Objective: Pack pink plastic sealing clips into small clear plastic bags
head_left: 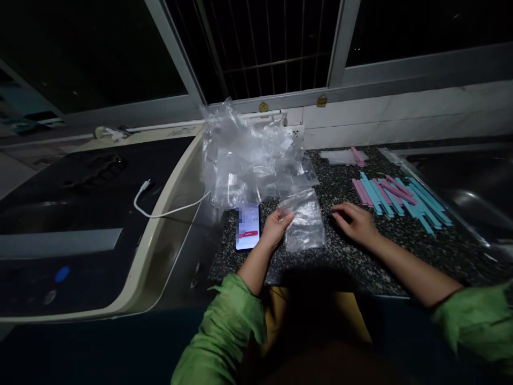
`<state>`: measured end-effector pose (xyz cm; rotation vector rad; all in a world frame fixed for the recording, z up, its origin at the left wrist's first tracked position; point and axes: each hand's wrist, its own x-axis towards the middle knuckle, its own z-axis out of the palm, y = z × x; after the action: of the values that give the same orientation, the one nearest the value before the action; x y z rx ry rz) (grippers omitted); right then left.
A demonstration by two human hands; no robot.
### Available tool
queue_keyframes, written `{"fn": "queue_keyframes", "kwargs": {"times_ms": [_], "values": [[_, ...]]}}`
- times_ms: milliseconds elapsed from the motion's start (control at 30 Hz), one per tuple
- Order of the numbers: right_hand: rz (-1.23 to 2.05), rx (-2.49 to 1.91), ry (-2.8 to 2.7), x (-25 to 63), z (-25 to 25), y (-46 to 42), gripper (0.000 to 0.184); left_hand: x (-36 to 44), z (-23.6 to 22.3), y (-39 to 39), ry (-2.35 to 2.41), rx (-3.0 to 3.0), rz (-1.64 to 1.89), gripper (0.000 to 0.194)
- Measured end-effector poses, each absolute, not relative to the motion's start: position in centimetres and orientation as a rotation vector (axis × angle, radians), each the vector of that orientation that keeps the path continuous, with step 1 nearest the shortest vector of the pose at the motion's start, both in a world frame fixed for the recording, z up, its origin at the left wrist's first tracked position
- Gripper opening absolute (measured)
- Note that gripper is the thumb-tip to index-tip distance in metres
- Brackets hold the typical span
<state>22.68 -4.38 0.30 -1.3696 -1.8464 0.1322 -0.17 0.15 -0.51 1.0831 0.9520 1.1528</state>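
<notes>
My left hand (277, 226) pinches the left edge of a flat clear plastic bag (306, 220) that rests on the speckled dark counter (248, 270). Just right of this bag, my right hand (356, 223) hovers low over the counter, thumb and index finger apart with nothing seen between them. Beyond it lie flat pink strips (395, 191) and light blue strips (428, 200), spread in an overlapping row. A crumpled heap of clear plastic bags (248, 155) rises behind my left hand. Close by that hand's left side lies a phone (247, 238) with its screen lit.
On the left stands a dark-topped washing machine (92, 187) with a white cable (176, 214) across it. A metal sink (476, 198) borders the counter at right. Near the tiled wall lies a pale, flat stack (339, 156) with pink strips on it. Barred windows (276, 48) are behind.
</notes>
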Motion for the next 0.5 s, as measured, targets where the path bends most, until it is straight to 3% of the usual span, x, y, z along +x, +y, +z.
{"fn": "queue_keyframes", "kwargs": {"times_ms": [100, 167, 333, 500], "values": [[-0.324, -1.244, -2.100, 23.8, 0.2, -5.4, 0.019, -0.1, -0.4, 0.0, 0.921, 1.001, 1.105, 0.044], [-0.460, -1.154, -2.231, 23.9, 0.0, -5.8, 0.024, 0.2, -0.4, -0.1, 0.896, 0.987, 1.053, 0.045], [-0.594, -0.898, -2.387, 22.9, -0.6, -5.9, 0.026, 0.6, -1.1, -0.7, 0.867, 1.122, 0.954, 0.043], [-0.603, -0.967, -2.314, 22.7, -0.2, -6.6, 0.022, -1.5, -1.5, -3.0, 1.110, 1.605, 1.326, 0.050]]}}
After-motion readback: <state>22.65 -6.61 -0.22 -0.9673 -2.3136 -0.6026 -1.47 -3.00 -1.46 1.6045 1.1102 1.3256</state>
